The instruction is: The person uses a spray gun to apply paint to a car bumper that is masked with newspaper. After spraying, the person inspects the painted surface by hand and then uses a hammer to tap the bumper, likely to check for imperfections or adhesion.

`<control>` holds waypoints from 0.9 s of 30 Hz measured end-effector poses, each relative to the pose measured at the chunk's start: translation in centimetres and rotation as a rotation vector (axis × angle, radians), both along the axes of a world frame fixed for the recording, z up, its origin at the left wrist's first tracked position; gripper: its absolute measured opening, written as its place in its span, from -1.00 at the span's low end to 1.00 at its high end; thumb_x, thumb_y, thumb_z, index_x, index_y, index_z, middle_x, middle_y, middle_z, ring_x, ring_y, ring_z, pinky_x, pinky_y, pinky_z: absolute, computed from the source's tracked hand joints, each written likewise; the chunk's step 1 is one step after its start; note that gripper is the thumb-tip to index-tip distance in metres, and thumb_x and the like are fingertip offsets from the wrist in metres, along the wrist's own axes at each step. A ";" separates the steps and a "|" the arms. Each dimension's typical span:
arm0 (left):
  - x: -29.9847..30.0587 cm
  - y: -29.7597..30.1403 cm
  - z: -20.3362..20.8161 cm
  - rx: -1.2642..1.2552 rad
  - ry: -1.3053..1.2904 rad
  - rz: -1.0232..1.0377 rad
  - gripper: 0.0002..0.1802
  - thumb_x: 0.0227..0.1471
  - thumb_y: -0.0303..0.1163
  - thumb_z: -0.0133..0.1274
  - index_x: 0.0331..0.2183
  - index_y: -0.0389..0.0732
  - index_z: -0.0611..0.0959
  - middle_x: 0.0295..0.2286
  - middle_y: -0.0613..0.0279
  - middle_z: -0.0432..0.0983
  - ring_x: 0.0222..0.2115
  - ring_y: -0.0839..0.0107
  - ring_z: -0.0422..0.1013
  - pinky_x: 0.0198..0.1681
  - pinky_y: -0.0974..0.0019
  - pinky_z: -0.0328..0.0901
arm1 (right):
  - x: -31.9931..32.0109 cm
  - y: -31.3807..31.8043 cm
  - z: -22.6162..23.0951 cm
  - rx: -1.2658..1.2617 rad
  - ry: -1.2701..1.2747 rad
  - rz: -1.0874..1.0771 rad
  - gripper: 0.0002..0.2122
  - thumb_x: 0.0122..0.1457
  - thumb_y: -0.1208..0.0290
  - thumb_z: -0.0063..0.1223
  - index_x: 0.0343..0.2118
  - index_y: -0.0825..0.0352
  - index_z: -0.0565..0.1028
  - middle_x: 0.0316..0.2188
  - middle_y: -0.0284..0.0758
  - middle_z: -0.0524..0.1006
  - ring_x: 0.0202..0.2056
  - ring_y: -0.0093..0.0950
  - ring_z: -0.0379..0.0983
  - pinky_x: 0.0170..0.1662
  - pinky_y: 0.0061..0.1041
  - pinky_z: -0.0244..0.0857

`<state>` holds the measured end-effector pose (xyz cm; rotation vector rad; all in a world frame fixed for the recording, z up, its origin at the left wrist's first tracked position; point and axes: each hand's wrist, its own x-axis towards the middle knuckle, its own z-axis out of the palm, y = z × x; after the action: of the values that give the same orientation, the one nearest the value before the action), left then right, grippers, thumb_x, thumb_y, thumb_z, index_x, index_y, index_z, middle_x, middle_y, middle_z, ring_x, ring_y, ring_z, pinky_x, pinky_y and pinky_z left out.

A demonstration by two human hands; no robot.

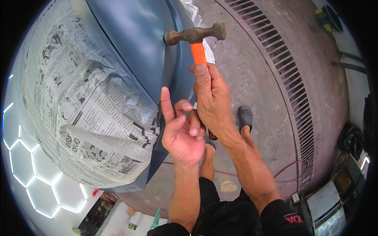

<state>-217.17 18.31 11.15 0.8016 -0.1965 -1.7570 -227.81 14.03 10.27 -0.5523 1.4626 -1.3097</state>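
Observation:
My right hand [212, 100] is closed around the handle of a hammer, its thumb lying along the orange part. The hammer's worn, brownish metal head [193, 35] points across the view, its left end in front of a blue-grey car body panel [134, 35]. I cannot tell whether the head touches the panel. My left hand [183, 131] is palm up beside the right wrist, index finger stretched out and the others loosely curled. Its palm shows nothing held. Newspaper [98, 122] and clear film cover the car to the left of both hands.
A metal floor grate [281, 59] curves along the concrete floor on the right, with a thin red hose [289, 169] near it. My feet in grey clogs [245, 115] stand below the hands. Black bags [350, 139] and panels [325, 200] sit at the right edge.

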 end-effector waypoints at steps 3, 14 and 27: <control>-0.3 -1.3 -0.5 -0.039 0.037 -0.027 -0.20 0.27 -0.48 -0.10 0.48 0.18 0.24 -0.10 0.26 0.51 -0.58 0.50 0.35 -0.62 0.44 0.36 | -0.3 -0.1 0.2 -0.002 -0.040 -0.007 -0.57 0.57 0.01 -0.11 -0.03 0.38 0.52 -0.57 -0.38 0.47 -0.59 -0.60 0.43 -0.50 -0.41 0.32; -0.7 -2.6 -1.7 -0.130 -0.099 -0.055 -0.13 0.20 -0.45 -0.06 0.50 0.06 0.19 -0.10 0.20 0.56 -0.57 0.53 0.36 -0.59 0.47 0.30 | -0.8 0.0 0.1 -0.041 -0.016 -0.047 -0.54 0.58 0.00 -0.13 -0.03 0.41 0.56 -0.59 -0.56 0.28 -0.55 -0.74 0.16 -0.50 -0.61 0.10; -0.2 -2.5 -1.9 -0.146 -0.163 -0.068 -0.16 0.24 -0.48 -0.11 0.51 0.04 0.18 -0.09 0.20 0.52 -0.57 0.55 0.36 -0.57 0.49 0.40 | -0.3 -0.4 0.1 -0.064 -0.054 -0.005 -0.57 0.58 0.04 -0.11 -0.03 0.41 0.53 -0.60 -0.52 0.33 -0.62 -0.70 0.23 -0.55 -0.56 0.13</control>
<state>-217.38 15.80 9.24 0.8398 -0.4601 -1.7188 -228.16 13.67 10.40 -0.5508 1.3828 -1.3692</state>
